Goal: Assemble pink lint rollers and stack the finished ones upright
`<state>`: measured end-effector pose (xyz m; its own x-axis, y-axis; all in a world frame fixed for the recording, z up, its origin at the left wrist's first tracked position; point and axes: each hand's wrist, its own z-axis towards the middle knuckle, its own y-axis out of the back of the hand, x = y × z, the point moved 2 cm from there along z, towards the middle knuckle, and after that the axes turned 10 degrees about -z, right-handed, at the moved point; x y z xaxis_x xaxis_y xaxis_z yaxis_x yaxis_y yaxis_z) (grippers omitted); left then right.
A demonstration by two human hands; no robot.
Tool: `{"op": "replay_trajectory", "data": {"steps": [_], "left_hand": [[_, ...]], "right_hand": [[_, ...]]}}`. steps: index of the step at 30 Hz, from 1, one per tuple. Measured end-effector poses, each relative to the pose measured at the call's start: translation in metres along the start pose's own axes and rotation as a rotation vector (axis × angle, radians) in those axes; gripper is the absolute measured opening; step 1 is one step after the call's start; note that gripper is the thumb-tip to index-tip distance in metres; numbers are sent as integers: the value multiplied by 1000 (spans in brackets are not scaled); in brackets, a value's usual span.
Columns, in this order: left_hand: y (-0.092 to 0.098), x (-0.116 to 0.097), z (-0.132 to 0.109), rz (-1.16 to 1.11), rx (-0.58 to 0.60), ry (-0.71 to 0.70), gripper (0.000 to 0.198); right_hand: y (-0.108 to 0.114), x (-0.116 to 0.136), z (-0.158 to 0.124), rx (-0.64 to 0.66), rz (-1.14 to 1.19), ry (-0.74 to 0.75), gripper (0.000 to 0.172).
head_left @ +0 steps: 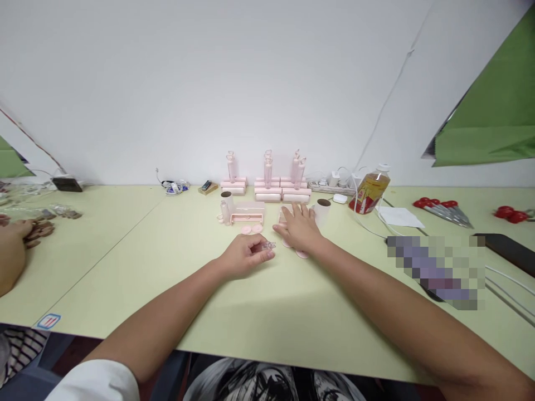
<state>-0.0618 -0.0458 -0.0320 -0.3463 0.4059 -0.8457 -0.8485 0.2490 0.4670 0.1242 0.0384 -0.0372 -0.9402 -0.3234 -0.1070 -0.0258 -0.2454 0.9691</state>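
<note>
My left hand point(244, 257) rests on the pale green table point(167, 278) with its fingers pinched on a small clear plastic piece point(268, 245). My right hand point(297, 225) lies flat with fingers spread over pink parts, among them a pink disc point(301, 254) at its wrist side. Just left of it stands a pink holder point(246, 212) with a cup-like tube point(226, 205) and two pink discs point(251, 229) in front. A white cylinder point(322, 212) stands right of my right hand.
Several assembled pink units point(267, 186) line the wall. A yellow-liquid bottle point(370, 192), power strip point(330, 182), white paper point(399, 217), red-handled tools point(443, 210) and cables point(507, 281) lie right. Another person's hand point(12, 245) works at far left.
</note>
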Motion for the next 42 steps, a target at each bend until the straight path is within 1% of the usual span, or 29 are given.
{"op": "replay_trajectory", "data": {"steps": [3,6,10,15,18,21,23,25,29,33,35,37,40,42], "left_hand": [[0,-2,0,4,4,-6,38],[-1,-5,-1,4,14,-15,37],[-2,-7,-1,5,25,-20,35],[-3,-5,0,1,21,-18,35],[-3,-4,0,-3,20,-4,36],[-2,-4,0,-1,15,-2,37],[-2,-4,0,0,7,1,37],[-2,-4,0,5,5,2,38],[-2,-5,0,9,15,-1,38],[-4,-6,1,-6,32,18,38],[-4,-5,1,-11,29,22,38],[-4,-3,1,-16,24,25,37],[-4,0,1,-15,23,31,37],[-3,1,1,-13,23,40,37]], "right_hand": [[-8,-1,3,99,30,-1,78],[-12,0,-4,140,36,29,79],[-11,1,-11,144,31,41,77],[-9,-1,-8,154,16,88,77],[-8,-2,-6,149,20,102,72],[-2,-3,-10,96,34,109,64],[4,-4,-18,47,41,123,60],[9,-5,-29,31,42,148,59],[11,-7,-58,106,18,190,65],[0,-6,-80,154,-19,224,66],[-4,-6,-85,135,-34,229,62],[-4,-7,-83,78,-65,231,57],[7,-11,-70,-24,-112,229,48],[18,-16,-56,-44,-116,232,40]]}}
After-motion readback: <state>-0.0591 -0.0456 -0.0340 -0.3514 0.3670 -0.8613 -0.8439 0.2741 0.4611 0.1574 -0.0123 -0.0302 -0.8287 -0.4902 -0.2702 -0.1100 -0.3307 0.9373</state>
